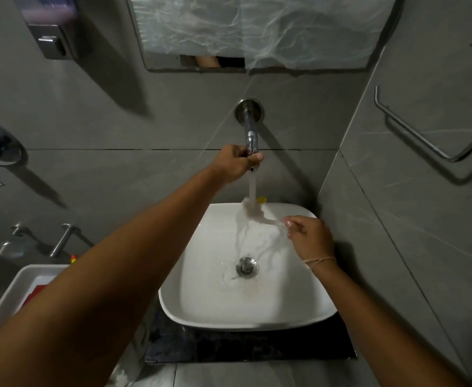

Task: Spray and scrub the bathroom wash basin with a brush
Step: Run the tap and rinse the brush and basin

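A white wash basin (201, 308) sits on a dark counter, with a metal drain (247, 267) at its centre. A chrome wall tap (250, 132) juts out above it and water (252, 188) streams down into the bowl. My left hand (236, 163) is closed around the tap's tip. My right hand (309, 237) hovers over the basin's right rim, fingers loosely curled and wet in the splashing water, holding nothing. A small yellow thing (261, 200) peeks out behind the basin's back edge. No brush or spray bottle is visible.
A plastic-covered mirror (257, 29) hangs above the tap. A soap dispenser (50, 32) is on the wall at upper left, a towel rail (424, 135) on the right wall. A white tray (14, 297) with something red stands at lower left, below wall fittings (61, 238).
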